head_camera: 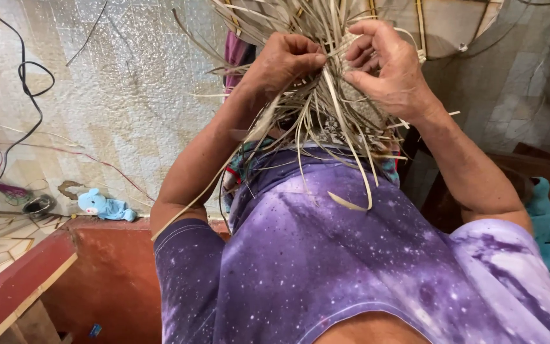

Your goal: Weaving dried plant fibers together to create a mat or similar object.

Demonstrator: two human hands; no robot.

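Purple speckled shirt (326,255), stiff pale strips (326,108)

Two hands are counted, the left hand (286,62) and the right hand (386,64), both buried in one bundle of strips (326,102); the strips themselves are too many and too tangled to be counted. One purple shirt (326,255) is seen below them. One blue toy (104,206) is spotted on the floor at the left, and one teal toy (545,229) is made out at the right edge. One black cable (27,70) is traced in a loop, and one small round tin (38,205) is noted.
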